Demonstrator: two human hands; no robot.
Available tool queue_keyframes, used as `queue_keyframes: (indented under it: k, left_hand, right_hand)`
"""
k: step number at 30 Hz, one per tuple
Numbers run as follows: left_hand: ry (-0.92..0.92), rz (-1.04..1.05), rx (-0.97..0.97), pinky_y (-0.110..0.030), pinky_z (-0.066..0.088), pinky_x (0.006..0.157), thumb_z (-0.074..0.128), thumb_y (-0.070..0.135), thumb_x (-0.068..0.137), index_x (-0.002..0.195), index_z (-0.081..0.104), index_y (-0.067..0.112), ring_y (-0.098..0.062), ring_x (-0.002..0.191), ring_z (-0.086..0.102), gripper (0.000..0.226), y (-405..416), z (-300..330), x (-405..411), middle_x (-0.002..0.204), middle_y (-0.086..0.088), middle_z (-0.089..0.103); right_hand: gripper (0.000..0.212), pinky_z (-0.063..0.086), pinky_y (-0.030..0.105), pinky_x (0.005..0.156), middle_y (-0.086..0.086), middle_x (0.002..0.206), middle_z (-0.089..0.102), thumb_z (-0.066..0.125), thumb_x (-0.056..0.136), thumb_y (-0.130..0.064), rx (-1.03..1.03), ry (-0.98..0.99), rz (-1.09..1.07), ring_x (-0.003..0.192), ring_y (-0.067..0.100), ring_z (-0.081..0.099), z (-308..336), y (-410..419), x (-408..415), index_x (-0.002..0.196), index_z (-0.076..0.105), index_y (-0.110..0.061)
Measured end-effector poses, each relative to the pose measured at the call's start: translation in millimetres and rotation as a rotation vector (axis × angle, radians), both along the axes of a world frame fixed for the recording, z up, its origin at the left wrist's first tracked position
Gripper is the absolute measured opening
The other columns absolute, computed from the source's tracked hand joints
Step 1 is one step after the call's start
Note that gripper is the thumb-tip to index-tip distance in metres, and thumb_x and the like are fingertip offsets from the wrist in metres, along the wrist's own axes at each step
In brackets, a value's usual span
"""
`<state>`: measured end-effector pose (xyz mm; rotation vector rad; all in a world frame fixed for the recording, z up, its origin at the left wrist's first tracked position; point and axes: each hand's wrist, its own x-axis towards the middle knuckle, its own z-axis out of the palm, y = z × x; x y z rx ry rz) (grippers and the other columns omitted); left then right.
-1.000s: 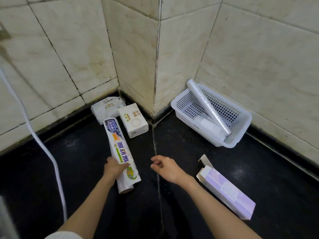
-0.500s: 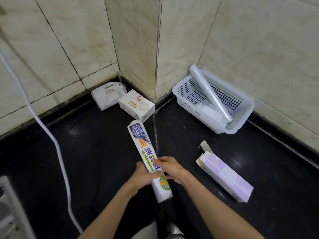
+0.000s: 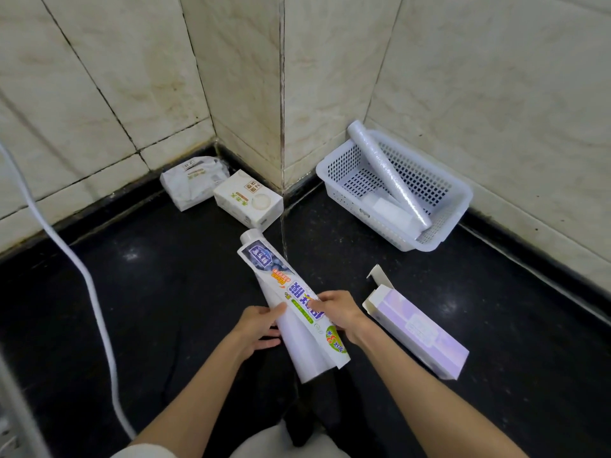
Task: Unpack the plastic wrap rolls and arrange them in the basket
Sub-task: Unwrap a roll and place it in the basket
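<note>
Lying on a black floor (image 3: 148, 292) by tiled walls (image 3: 479, 94): basket (image 3: 459, 200) upper right, boxes (image 3: 248, 201) centre, cable (image 3: 96, 302) left; both hands, left hand (image 3: 258, 328) and right hand (image 3: 337, 310), are gripping a roll (image 3: 297, 312).

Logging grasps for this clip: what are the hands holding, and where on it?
Both hold the wrapped roll: left hand on its left side, right hand on the printed label near mid-length.

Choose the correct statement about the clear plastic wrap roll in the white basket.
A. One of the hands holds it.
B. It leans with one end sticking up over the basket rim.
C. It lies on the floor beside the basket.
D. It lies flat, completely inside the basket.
B: the clear roll slants across the basket, its far end rising above the rim near the wall.
</note>
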<state>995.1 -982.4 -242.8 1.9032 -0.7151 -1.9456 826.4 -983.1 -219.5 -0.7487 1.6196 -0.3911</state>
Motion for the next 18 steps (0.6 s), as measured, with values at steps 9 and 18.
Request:
queue_keyframes:
  k: [9,18]
  left_hand:
    - [-0.068,0.039,-0.071,-0.043,0.052,0.089,0.068,0.026,0.080,0.124,0.045,0.001,-0.029,0.109,0.058,0.056,-9,4,-23,0.125,-0.017,0.057]
    - [0.141,0.098,-0.078,-0.036,0.053,0.078,0.069,0.021,0.080,0.118,0.053,0.000,-0.025,0.099,0.063,0.047,-6,12,-2,0.110,-0.013,0.065]
  right_hand:
    - [0.038,0.052,0.033,0.090,0.011,0.115,0.067,0.060,0.086,-0.030,-0.073,0.119,0.019,0.099,0.021,0.064,1,-1,-19,0.116,0.060,-0.007]
    - [0.039,0.045,0.036,0.087,0.013,0.123,0.058,0.052,0.083,-0.018,-0.224,0.598,0.668,0.111,0.032,0.054,-1,6,-16,0.122,0.048,-0.013]
